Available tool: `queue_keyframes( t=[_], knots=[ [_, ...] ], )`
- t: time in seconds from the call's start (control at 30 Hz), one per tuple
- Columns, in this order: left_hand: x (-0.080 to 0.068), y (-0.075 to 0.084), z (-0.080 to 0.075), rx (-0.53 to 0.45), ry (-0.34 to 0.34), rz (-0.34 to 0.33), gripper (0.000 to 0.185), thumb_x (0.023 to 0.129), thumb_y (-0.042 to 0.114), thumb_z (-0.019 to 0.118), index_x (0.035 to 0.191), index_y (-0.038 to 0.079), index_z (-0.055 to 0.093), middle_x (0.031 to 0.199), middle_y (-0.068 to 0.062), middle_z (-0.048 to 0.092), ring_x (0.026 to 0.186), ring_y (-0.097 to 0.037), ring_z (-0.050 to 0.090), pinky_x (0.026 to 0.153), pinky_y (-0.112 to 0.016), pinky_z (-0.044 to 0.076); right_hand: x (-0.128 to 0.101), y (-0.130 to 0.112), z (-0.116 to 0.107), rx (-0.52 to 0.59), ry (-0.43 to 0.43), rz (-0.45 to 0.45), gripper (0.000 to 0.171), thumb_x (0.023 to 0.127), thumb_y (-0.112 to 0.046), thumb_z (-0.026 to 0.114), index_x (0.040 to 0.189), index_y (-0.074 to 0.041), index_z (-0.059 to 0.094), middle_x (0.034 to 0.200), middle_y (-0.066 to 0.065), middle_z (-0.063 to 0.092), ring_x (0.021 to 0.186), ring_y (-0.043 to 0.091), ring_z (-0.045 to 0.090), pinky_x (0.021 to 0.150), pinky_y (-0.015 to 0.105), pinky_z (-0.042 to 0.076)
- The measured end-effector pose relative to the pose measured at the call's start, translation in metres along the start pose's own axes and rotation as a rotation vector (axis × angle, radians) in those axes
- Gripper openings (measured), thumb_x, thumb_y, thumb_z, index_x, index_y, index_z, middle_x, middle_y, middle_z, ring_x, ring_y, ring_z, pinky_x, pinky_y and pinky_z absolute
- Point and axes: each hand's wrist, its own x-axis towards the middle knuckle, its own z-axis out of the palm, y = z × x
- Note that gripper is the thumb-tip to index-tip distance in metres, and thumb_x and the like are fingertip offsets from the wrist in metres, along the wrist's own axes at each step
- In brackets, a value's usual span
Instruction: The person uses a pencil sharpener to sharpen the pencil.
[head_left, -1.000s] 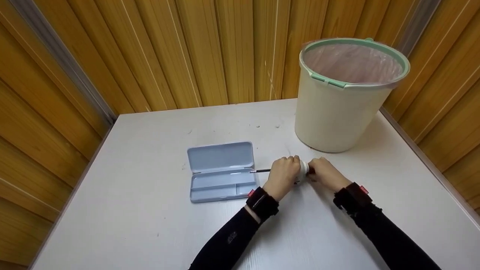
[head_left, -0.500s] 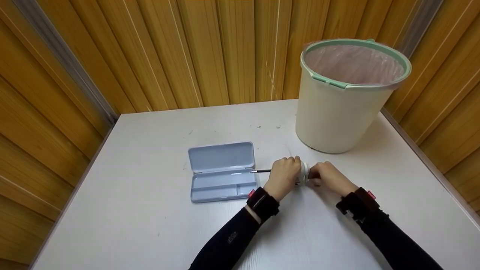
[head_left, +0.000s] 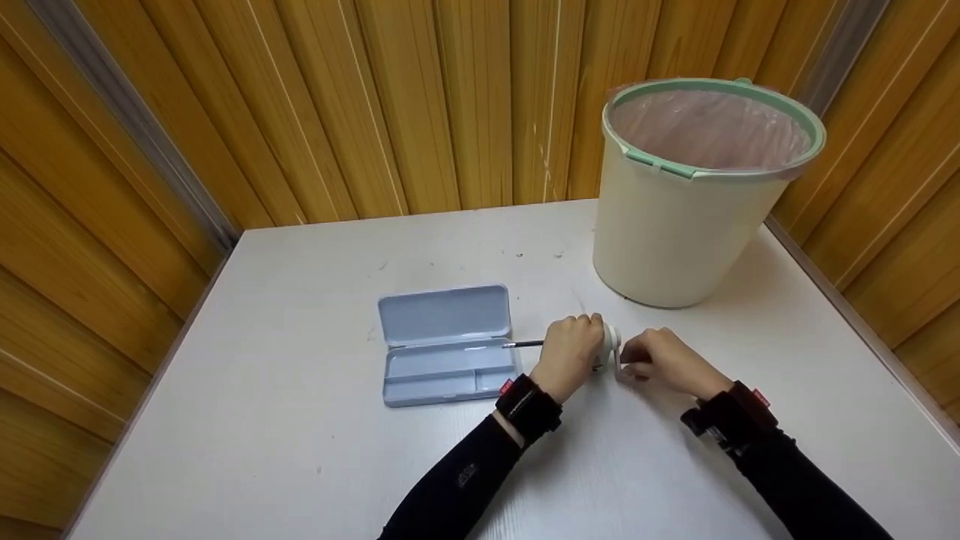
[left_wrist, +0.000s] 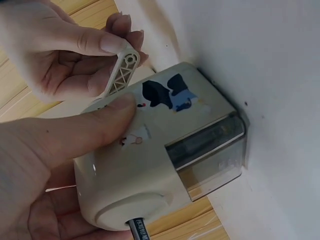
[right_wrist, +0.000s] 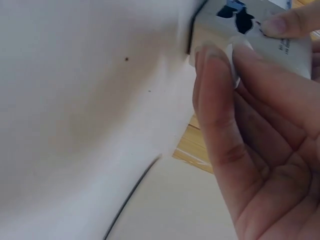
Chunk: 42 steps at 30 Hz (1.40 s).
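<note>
- Gripping a cream pencil sharpener [left_wrist: 165,165], the left hand [head_left: 571,351] has its thumb laid along the top and its fingers curled under the body, holding it down on the white table [head_left: 300,465].
- Sticking out of the sharpener's left end is a dark pencil [head_left: 523,343], its free end reaching over the edge of the pencil case.
- At the other end, the right hand [head_left: 660,361] pinches the sharpener's crank handle [left_wrist: 121,75] between thumb and fingertips.
- The sharpener sits near the middle of the table, between the two hands; a clear shavings drawer shows on its side in the left wrist view.
- A light blue pencil case [head_left: 446,345] lies open just left of the left hand, lid flat toward the wall.
- A cream bin [head_left: 675,232] with a green rim and a pink liner stands at the back right of the table, apart from the hands.
- Wooden panels [head_left: 420,105] line the walls around the table.
</note>
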Motion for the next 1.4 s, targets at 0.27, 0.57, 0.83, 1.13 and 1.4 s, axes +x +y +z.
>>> queue_keyframes(
  t=[0.27,0.57,0.83,1.13,1.4],
  knots=[
    [0.002,0.003,0.001,-0.005,-0.013,-0.002,0.013,0.082,0.011,0.07,0.095,0.013,0.072,0.079,0.003,0.073,0.065,-0.012,0.067,0.054,-0.026,0.053,-0.007,-0.002,-0.003,0.037,-0.02,-0.02,0.007,0.08,0.002,0.071,0.076,-0.003,0.07,0.063,-0.001,0.063,0.059,-0.001,0.05,0.058,0.018,0.043],
    [0.004,0.001,-0.001,0.019,-0.033,0.0,0.007,0.083,0.011,0.069,0.089,0.014,0.07,0.079,0.004,0.073,0.066,-0.012,0.068,0.055,-0.025,0.053,-0.015,-0.018,-0.016,0.048,0.002,-0.027,0.006,0.084,0.001,0.069,0.079,-0.003,0.07,0.068,0.002,0.066,0.061,0.0,0.054,0.058,0.018,0.046],
    [0.003,0.002,0.0,0.043,0.004,0.026,0.005,0.083,0.012,0.067,0.085,0.016,0.07,0.076,0.006,0.071,0.062,-0.011,0.066,0.052,-0.025,0.052,-0.017,-0.033,-0.032,-0.014,0.101,-0.008,0.008,0.086,-0.001,0.069,0.092,0.0,0.074,0.078,0.005,0.071,0.064,0.003,0.054,0.059,0.021,0.047],
    [0.003,-0.001,0.002,0.031,0.01,0.044,0.008,0.084,0.01,0.064,0.087,0.014,0.069,0.077,0.005,0.071,0.062,-0.01,0.065,0.052,-0.024,0.052,-0.015,-0.037,-0.027,-0.075,0.245,-0.028,0.007,0.085,0.0,0.07,0.091,0.001,0.073,0.08,0.005,0.072,0.068,0.005,0.058,0.06,0.023,0.049],
    [0.002,-0.002,0.001,0.026,-0.005,0.051,0.008,0.085,0.01,0.065,0.09,0.015,0.07,0.079,0.005,0.071,0.063,-0.01,0.066,0.052,-0.025,0.053,-0.01,-0.032,-0.019,-0.109,0.401,-0.051,0.008,0.083,0.001,0.072,0.09,0.0,0.073,0.086,0.008,0.075,0.078,0.018,0.069,0.07,0.034,0.057]
  ],
)
